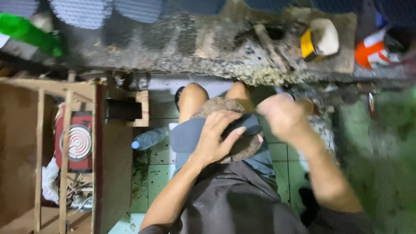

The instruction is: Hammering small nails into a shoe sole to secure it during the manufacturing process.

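Green floor tiles (162, 160) lie below your knees. Your left hand (216, 138) clamps the round brown husked coconut (225, 106) on your lap; your blurred right hand (281, 115), grip unreadable, hovers just right of it.

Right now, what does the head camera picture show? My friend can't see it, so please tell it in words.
A seated person's left hand presses a round brown husky object on their lap, while the blurred right hand is raised beside it. A plastic bottle lies on the green tiled floor.
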